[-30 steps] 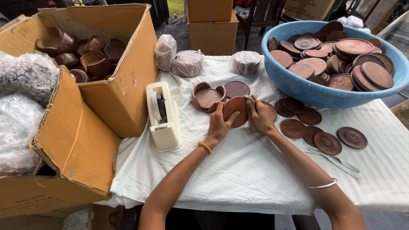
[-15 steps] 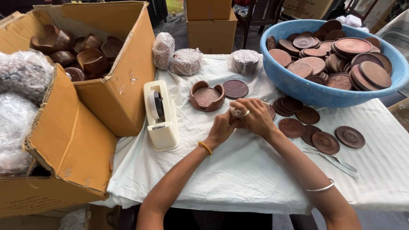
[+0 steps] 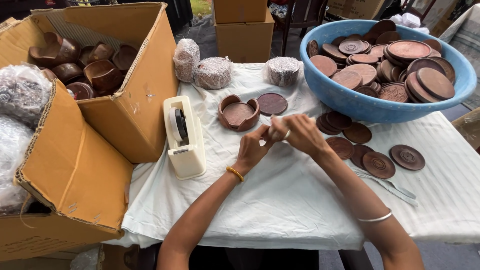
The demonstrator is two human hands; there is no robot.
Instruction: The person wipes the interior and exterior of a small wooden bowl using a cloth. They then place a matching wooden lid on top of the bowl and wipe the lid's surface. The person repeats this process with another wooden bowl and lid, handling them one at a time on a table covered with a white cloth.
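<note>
Wrapping: both hands meet at table centre around a small pale bundle (image 3: 278, 128), seemingly a wrapped stack, though the contents are hidden.
Left hand (image 3: 253, 145): fingers curled shut on the bundle's near side, thumb up against it.
Right hand (image 3: 302, 134): fingers closed over the top, gripping from 3 o'clock.
Change: 1 second earlier brown discs showed bare between the palms; now only pale covering shows, so the stack looks newly enclosed.
Holder (image 3: 238, 113): brown wooden caddy at 11 o'clock of the hands, 1 disc inside.
Tape dispenser (image 3: 183, 136): cream, at 9 o'clock, near.
Loose coasters (image 3: 378, 164): scattered at 3 o'clock.
Blue basin (image 3: 350, 102): at 1 o'clock, heaped with discs.
Wrapped bundles (image 3: 213, 73): 3 at 12 o'clock.
</note>
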